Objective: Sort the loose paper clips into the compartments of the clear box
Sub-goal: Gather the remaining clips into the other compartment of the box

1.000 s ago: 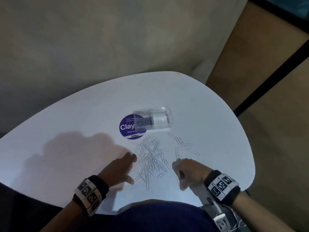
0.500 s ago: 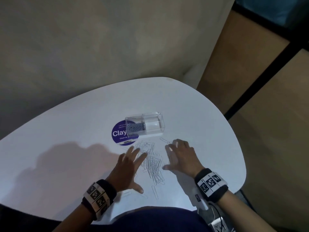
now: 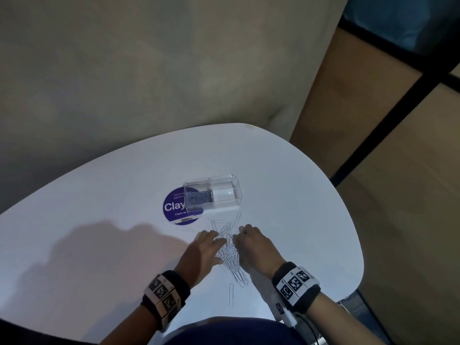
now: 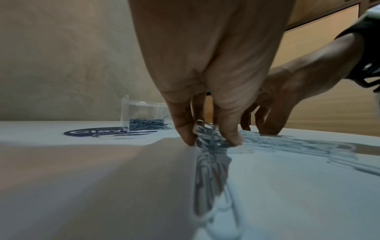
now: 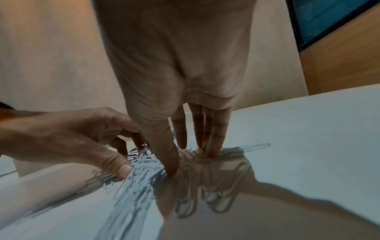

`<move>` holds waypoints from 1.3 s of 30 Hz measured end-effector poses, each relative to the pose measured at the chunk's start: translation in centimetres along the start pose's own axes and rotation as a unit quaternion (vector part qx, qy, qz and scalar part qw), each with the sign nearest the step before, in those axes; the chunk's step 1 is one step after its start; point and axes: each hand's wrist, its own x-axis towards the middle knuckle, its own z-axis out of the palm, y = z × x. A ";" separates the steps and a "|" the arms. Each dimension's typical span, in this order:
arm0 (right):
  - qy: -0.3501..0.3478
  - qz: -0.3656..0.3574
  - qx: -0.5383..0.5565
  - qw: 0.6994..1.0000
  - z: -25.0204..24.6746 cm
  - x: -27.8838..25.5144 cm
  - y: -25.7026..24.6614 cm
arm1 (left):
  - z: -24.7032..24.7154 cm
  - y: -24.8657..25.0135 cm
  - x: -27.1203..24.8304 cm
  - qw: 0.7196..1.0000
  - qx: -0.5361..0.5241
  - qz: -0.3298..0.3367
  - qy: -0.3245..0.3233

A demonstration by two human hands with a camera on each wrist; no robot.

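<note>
A heap of large silver paper clips (image 3: 229, 252) lies on the white table (image 3: 99, 195), squeezed between my two hands. My left hand (image 3: 214, 241) rakes it from the left, fingertips and thumb down on the clips (image 4: 211, 141). From the right, my right hand (image 3: 240, 235) presses in with straight fingers on the clips (image 5: 205, 164). Just beyond the heap stands the clear box (image 3: 235, 204). Its left compartment holds small dark clips (image 3: 199, 196), and the right compartment (image 3: 225, 192) looks empty.
The box partly covers a round purple sticker (image 3: 174, 207). A single clip (image 3: 231, 295) lies near the table's front edge, and a few strays (image 3: 238, 217) lie between heap and box. The table's curved right edge (image 3: 358, 245) is close.
Both hands have slid forward and inward, sweeping the scattered clips from a wide spread into one narrow heap between them. The box has not moved.
</note>
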 end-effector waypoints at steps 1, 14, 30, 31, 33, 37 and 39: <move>-0.005 0.000 0.010 1.000 -0.1 0.1 0.1 | 0.0 0.2 0.1 1.000 0.000 -0.002 0.005; -0.039 0.006 0.041 0.998 -0.6 1.1 -1.3 | -1.8 -0.6 1.7 0.986 -0.086 -0.141 0.030; 0.037 -0.022 0.162 0.986 -2.0 2.6 0.0 | -8.4 1.1 3.7 0.951 -0.226 -0.169 0.127; 0.040 -0.014 0.181 0.983 -2.3 2.6 0.4 | -8.8 1.2 4.5 0.953 -0.218 -0.171 0.123; 0.042 -0.010 0.207 0.977 -2.9 2.5 1.0 | -9.6 1.5 6.4 0.955 -0.207 -0.164 0.138; 0.053 -0.027 0.229 0.972 -3.9 2.0 1.4 | -10.2 0.7 10.8 0.950 -0.217 -0.178 0.139; 0.053 -0.017 0.240 0.969 -4.4 1.7 1.5 | -9.8 -0.2 13.2 0.955 -0.175 -0.220 0.094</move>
